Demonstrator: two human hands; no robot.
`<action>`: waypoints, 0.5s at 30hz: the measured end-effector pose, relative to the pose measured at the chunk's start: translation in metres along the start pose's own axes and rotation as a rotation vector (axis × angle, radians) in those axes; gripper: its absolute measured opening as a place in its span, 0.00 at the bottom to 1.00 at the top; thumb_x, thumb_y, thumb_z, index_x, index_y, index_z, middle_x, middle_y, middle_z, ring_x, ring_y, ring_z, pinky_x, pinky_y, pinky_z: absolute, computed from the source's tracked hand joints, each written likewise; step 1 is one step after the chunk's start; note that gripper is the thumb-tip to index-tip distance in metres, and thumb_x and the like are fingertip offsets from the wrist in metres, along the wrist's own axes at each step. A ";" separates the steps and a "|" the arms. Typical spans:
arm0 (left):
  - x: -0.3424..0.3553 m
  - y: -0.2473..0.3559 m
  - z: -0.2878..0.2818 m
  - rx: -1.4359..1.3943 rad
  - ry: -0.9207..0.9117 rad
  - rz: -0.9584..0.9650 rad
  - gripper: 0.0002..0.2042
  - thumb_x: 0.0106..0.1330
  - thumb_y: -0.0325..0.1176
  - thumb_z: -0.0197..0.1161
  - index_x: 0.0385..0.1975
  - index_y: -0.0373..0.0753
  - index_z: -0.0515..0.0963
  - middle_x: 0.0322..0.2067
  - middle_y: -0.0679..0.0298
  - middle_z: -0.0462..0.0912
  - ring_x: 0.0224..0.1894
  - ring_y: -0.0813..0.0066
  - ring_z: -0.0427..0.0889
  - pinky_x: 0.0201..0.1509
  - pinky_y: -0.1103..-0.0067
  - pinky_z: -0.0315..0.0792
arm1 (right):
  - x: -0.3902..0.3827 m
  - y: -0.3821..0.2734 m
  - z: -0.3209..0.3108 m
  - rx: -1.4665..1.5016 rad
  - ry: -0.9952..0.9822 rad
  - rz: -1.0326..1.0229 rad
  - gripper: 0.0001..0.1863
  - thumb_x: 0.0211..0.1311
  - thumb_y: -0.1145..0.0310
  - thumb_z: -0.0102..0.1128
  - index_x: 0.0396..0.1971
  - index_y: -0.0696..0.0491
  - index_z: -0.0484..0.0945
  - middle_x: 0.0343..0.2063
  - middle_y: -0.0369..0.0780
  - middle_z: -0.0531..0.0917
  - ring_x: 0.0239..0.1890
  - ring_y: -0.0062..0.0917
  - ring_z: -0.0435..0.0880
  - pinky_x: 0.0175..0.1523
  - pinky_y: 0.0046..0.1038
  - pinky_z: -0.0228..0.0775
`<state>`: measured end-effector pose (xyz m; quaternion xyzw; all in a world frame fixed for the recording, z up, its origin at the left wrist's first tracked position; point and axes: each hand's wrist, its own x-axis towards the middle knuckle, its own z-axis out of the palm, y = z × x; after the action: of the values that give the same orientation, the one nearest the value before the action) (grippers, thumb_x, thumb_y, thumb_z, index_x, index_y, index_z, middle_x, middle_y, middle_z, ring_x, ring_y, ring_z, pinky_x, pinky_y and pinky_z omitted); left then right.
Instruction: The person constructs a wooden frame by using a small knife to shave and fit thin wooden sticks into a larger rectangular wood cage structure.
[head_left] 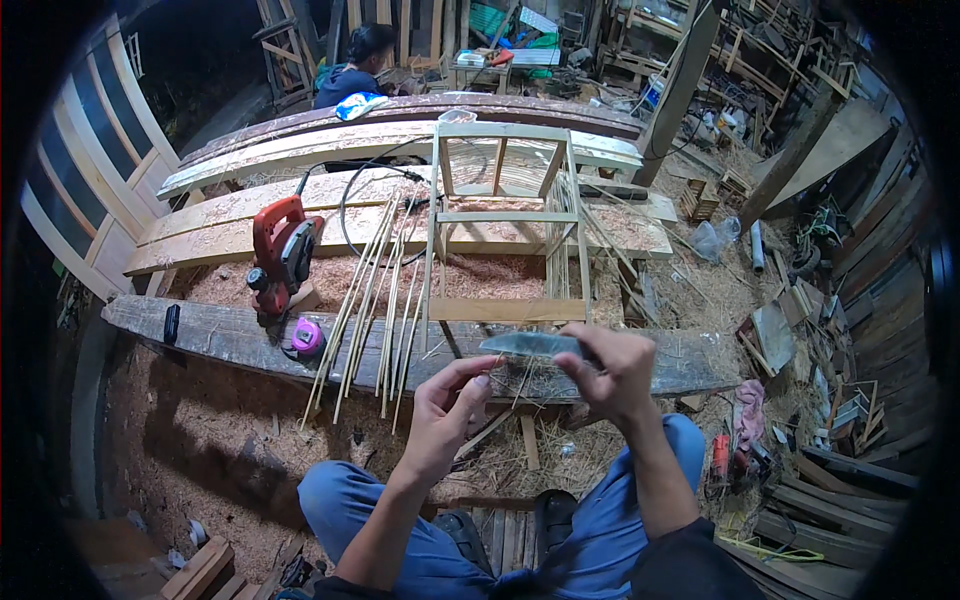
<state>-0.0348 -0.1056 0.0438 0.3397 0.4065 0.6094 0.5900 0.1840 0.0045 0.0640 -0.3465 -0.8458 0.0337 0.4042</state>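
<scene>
The right hand [615, 372] was wrapped around the handle of a knife [530, 344], its wide blade pointing left. The left hand [450, 405] pinched what looked like a thin strip [500, 360] between finger and thumb, near the blade's tip, but it was too small to see well. Both hands were over the near edge of the worn plank [230, 334]. Long thin sticks [350, 310] lay across that plank, left of the wooden frame [507, 217]. The step seemed to be trimming the strip with the knife. The next move seemed to call for a firm pinch, a slow cut and fingers kept off the sharp edge
</scene>
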 end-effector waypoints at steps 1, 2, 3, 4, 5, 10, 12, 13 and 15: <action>0.000 -0.001 0.002 -0.001 0.000 0.002 0.15 0.79 0.29 0.60 0.61 0.35 0.79 0.31 0.78 0.74 0.26 0.95 0.63 0.26 0.89 0.56 | -0.002 -0.006 0.005 0.056 -0.038 -0.032 0.23 0.62 0.44 0.71 0.38 0.51 0.88 0.24 0.39 0.87 0.22 0.32 0.87 0.28 0.33 0.74; -0.001 -0.002 0.007 0.023 -0.017 -0.001 0.15 0.79 0.30 0.60 0.62 0.36 0.79 0.31 0.78 0.75 0.26 0.95 0.63 0.26 0.89 0.56 | -0.005 -0.012 0.010 0.112 -0.076 -0.065 0.23 0.62 0.44 0.71 0.39 0.51 0.88 0.24 0.39 0.87 0.22 0.32 0.87 0.28 0.33 0.74; -0.002 -0.002 0.009 0.051 -0.034 -0.009 0.16 0.79 0.30 0.59 0.63 0.36 0.78 0.31 0.78 0.75 0.26 0.95 0.63 0.27 0.90 0.55 | -0.009 -0.018 0.013 0.088 -0.143 -0.082 0.23 0.62 0.44 0.72 0.39 0.52 0.88 0.24 0.39 0.88 0.23 0.32 0.87 0.28 0.32 0.74; -0.001 -0.004 0.007 0.054 -0.036 -0.013 0.16 0.79 0.30 0.59 0.63 0.36 0.78 0.31 0.78 0.75 0.26 0.95 0.63 0.27 0.90 0.55 | -0.009 -0.018 0.014 0.089 -0.142 -0.077 0.23 0.62 0.44 0.72 0.39 0.52 0.88 0.24 0.39 0.88 0.23 0.32 0.87 0.28 0.32 0.74; 0.000 -0.006 0.005 0.036 -0.045 -0.036 0.17 0.79 0.30 0.59 0.65 0.36 0.78 0.31 0.79 0.75 0.27 0.95 0.63 0.27 0.90 0.55 | -0.007 -0.017 0.015 0.104 -0.119 -0.082 0.23 0.62 0.44 0.72 0.39 0.51 0.88 0.24 0.39 0.87 0.23 0.31 0.87 0.28 0.32 0.75; -0.003 0.005 0.002 0.019 -0.053 -0.031 0.15 0.79 0.29 0.58 0.61 0.35 0.80 0.29 0.79 0.73 0.27 0.94 0.64 0.29 0.89 0.57 | 0.001 0.011 -0.004 0.095 0.022 0.198 0.23 0.63 0.45 0.72 0.40 0.52 0.89 0.25 0.42 0.89 0.24 0.32 0.89 0.30 0.31 0.78; -0.003 0.006 0.002 0.012 -0.056 -0.042 0.14 0.79 0.29 0.57 0.60 0.35 0.79 0.29 0.78 0.74 0.28 0.94 0.65 0.29 0.89 0.57 | 0.001 0.009 -0.007 0.086 -0.004 0.210 0.23 0.63 0.46 0.72 0.39 0.53 0.89 0.25 0.42 0.89 0.24 0.32 0.89 0.30 0.31 0.78; -0.003 0.005 0.002 0.007 -0.059 -0.057 0.13 0.79 0.29 0.57 0.58 0.36 0.79 0.30 0.77 0.74 0.28 0.93 0.65 0.29 0.89 0.58 | -0.001 0.002 -0.002 0.104 -0.028 0.096 0.23 0.63 0.46 0.73 0.39 0.53 0.89 0.24 0.41 0.88 0.23 0.32 0.88 0.29 0.32 0.77; 0.000 -0.001 0.003 0.016 -0.071 -0.060 0.13 0.79 0.30 0.58 0.59 0.36 0.78 0.31 0.76 0.75 0.29 0.93 0.66 0.30 0.89 0.59 | -0.005 -0.015 0.006 0.155 -0.114 -0.039 0.22 0.62 0.46 0.73 0.40 0.52 0.89 0.24 0.40 0.88 0.23 0.31 0.88 0.29 0.33 0.76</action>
<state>-0.0318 -0.1059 0.0438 0.3535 0.4001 0.5756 0.6194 0.1737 -0.0091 0.0618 -0.2951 -0.8688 0.1111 0.3817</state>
